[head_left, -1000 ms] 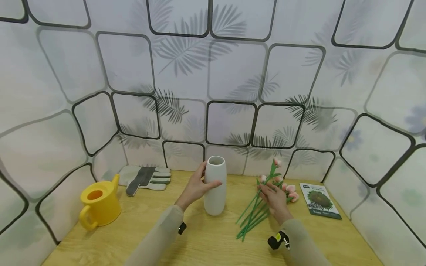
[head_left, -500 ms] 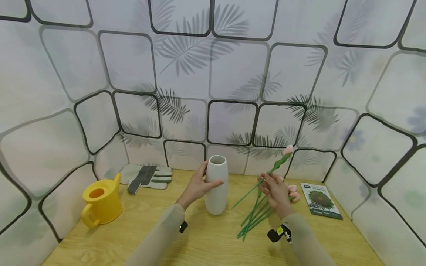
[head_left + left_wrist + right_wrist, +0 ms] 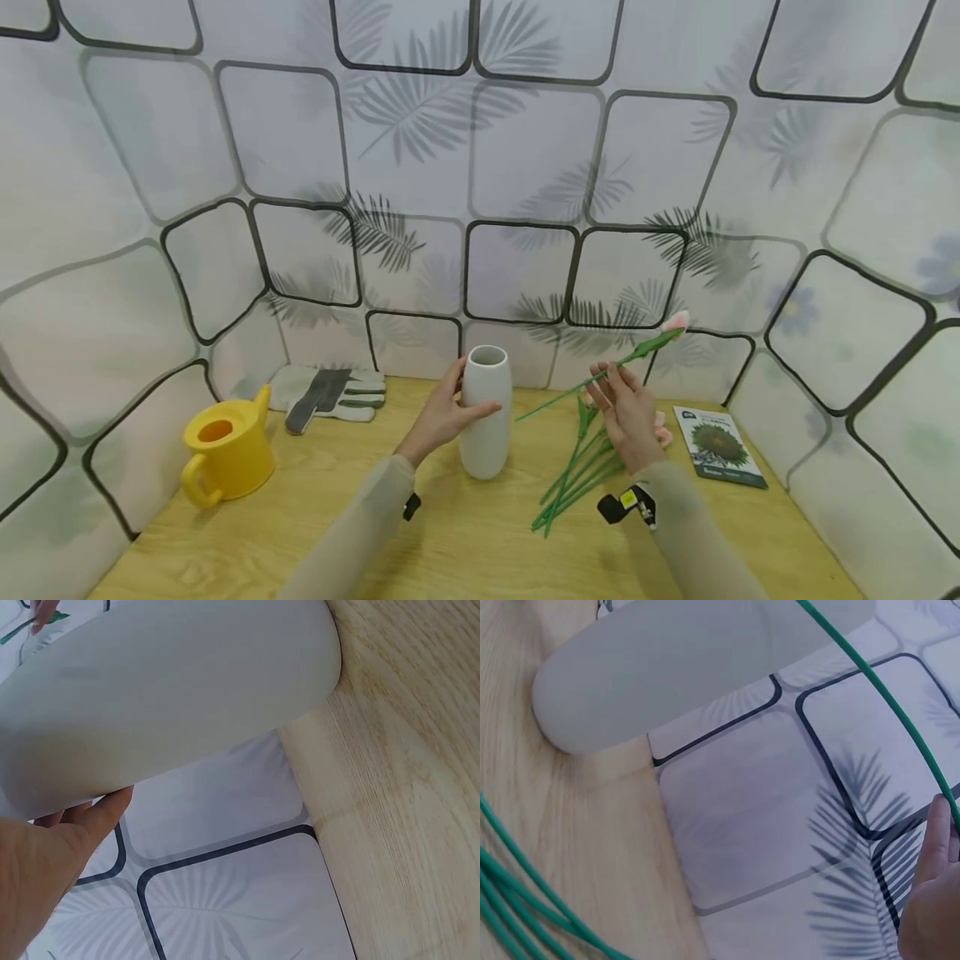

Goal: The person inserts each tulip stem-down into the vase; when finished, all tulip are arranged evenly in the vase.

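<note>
A tall white vase stands upright on the wooden table. My left hand grips it from the left side, thumb across the front and fingers behind. In the left wrist view the vase fills the upper part, above the left hand. To the right, my right hand pinches the green stem of one pink tulip, held slanted above the table with its bloom up to the right. Its thin stem crosses in front of the vase in the right wrist view. Several more tulips lie beneath the right hand.
A yellow watering can stands at the left. Behind it lie grey-and-white work gloves. A seed packet with a sunflower picture lies at the right. A patterned wall covering rises behind the table.
My right hand has picked one tulip out of the pile and lifted it, its bloom swinging up and right and its stem end rising toward the vase. The left hand has stayed on the vase.
</note>
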Demonstrator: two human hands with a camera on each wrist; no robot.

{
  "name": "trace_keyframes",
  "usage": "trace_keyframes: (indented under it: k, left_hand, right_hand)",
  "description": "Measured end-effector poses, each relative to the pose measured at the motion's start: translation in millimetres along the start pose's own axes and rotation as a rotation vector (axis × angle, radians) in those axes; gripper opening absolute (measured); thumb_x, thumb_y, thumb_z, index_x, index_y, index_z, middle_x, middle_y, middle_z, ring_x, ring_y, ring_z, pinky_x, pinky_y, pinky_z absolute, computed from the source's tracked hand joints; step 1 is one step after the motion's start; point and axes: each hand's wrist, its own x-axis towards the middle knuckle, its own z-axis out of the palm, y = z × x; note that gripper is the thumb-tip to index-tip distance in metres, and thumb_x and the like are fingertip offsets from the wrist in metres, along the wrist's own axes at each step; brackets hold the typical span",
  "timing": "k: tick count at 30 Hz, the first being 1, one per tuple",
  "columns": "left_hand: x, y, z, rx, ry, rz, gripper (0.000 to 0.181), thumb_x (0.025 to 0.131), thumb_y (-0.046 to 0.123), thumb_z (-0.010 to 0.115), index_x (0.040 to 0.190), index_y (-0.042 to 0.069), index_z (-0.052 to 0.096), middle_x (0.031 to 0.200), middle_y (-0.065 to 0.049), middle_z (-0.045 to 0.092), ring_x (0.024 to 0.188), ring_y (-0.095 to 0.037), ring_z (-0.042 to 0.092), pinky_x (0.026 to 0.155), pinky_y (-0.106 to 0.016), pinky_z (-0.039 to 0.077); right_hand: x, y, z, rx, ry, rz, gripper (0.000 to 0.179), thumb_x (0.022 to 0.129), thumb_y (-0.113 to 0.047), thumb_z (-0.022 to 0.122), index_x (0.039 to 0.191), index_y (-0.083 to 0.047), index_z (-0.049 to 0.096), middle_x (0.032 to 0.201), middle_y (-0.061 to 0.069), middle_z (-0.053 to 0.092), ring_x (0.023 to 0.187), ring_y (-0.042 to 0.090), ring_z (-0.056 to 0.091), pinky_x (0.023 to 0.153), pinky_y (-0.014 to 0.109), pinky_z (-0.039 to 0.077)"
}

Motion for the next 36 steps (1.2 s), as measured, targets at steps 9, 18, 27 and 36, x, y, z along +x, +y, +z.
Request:
trace_keyframes:
  k: [9, 18, 27, 36]
  left_hand:
    - [3.3, 3.5, -10.5, -0.025, 0.017, 0.021, 0.083, 0.081, 0.035, 0.082, 0.149, 0.028, 0.034, 0.140, -0.004, 0.050, 0.128, -0.028, 0.053, 0.098, -0.055, 0.048]
    - [3.1, 4.4, -8.0, -0.029, 0.011, 0.007, 0.082, 0.080, 0.038, 0.082, 0.148, 0.027, 0.036, 0.139, -0.003, 0.052, 0.129, -0.027, 0.052, 0.100, -0.053, 0.048]
    - [1.9, 2.5, -1.4, -0.048, 0.014, 0.002, 0.083, 0.078, 0.037, 0.083, 0.147, 0.029, 0.038, 0.139, -0.003, 0.052, 0.128, -0.028, 0.053, 0.100, -0.053, 0.048]
    - [-2.0, 2.8, 4.5, -0.031, 0.045, 0.016, 0.081, 0.078, 0.039, 0.083, 0.147, 0.026, 0.041, 0.136, -0.004, 0.054, 0.125, -0.026, 0.052, 0.097, -0.051, 0.050]
  right_hand:
    - [6.9, -3, 33, 0.045, -0.049, -0.050, 0.017, 0.097, -0.018, 0.059, 0.112, -0.010, 0.056, 0.094, -0.001, 0.071, 0.103, 0.012, 0.068, 0.091, 0.029, 0.055]
    - [7.2, -4, 54, 0.075, -0.047, -0.132, 0.015, 0.095, -0.016, 0.062, 0.107, -0.008, 0.058, 0.092, 0.000, 0.071, 0.093, 0.012, 0.070, 0.092, 0.032, 0.055]
    - [4.4, -12, 67, 0.094, -0.005, -0.196, 0.016, 0.096, -0.015, 0.061, 0.108, -0.005, 0.060, 0.100, 0.005, 0.068, 0.093, 0.014, 0.070, 0.095, 0.037, 0.052]
    - [4.9, -18, 79, 0.030, -0.017, -0.275, 0.017, 0.096, -0.012, 0.061, 0.110, -0.003, 0.059, 0.105, 0.010, 0.065, 0.091, 0.019, 0.070, 0.080, 0.035, 0.059]
